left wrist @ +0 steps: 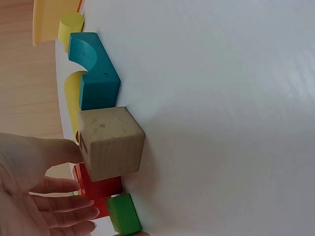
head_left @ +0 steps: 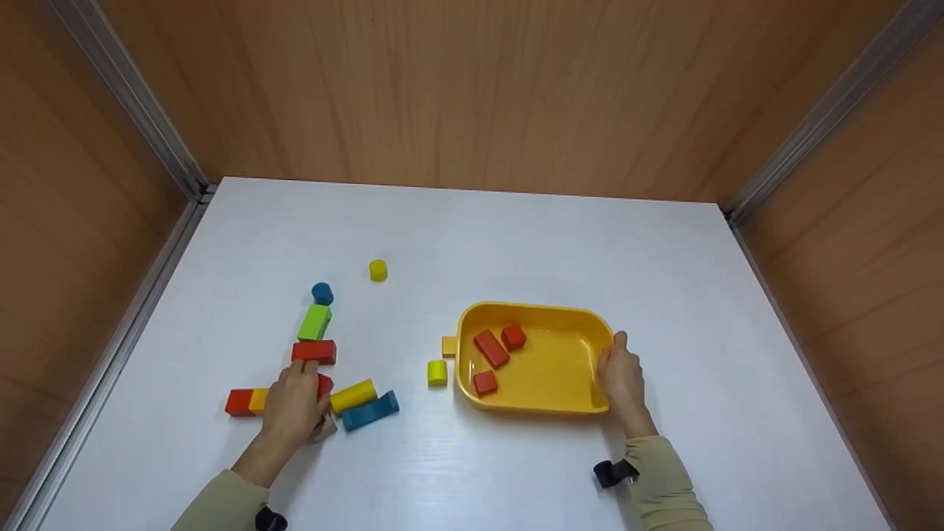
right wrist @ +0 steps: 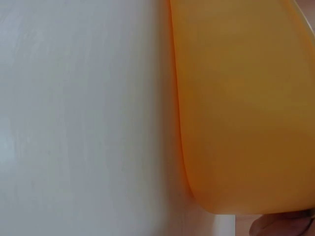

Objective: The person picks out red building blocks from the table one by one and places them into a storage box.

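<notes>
My left hand is over a cluster of toy blocks at the left. In the left wrist view its fingers stretch loosely beside a red block, and the thumb is at a plain wooden cube. A green block lies just past the fingertips. Close by are a yellow cylinder and a blue arch block. My right hand holds the right end of a yellow tray by its rim. Inside the tray lie three red blocks.
Beyond the left hand, a red block, a light green block and a blue cylinder form a line. Short yellow cylinders stand near the tray and farther back. Wooden panels enclose the white table.
</notes>
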`<state>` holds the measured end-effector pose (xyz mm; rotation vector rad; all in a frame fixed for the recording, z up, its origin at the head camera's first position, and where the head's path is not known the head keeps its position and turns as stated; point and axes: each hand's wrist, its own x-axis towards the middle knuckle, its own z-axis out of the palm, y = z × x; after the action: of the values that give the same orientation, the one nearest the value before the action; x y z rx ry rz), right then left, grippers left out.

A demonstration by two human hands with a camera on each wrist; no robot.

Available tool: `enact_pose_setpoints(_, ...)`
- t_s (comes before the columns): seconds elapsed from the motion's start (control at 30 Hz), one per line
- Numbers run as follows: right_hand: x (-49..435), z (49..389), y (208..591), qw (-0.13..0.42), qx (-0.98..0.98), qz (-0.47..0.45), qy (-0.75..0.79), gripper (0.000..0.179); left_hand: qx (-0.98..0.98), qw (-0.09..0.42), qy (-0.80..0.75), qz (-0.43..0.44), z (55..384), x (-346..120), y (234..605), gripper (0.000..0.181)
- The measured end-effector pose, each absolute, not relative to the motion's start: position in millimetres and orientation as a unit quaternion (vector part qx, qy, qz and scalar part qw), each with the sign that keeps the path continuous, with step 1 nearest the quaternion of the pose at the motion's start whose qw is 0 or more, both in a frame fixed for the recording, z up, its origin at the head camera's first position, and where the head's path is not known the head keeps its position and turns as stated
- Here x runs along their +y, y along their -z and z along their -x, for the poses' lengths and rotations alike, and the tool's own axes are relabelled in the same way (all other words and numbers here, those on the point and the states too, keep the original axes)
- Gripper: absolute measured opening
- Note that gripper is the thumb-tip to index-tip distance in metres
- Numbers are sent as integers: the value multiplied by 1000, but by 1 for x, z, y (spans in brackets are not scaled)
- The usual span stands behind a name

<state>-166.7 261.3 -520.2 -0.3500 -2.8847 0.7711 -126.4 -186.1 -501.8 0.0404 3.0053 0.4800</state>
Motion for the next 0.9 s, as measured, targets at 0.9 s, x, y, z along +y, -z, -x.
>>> enact_pose_setpoints(0.9,262,169,519,23,-950,136,-280,15,963,94,-251,35,130,-184,504,41)
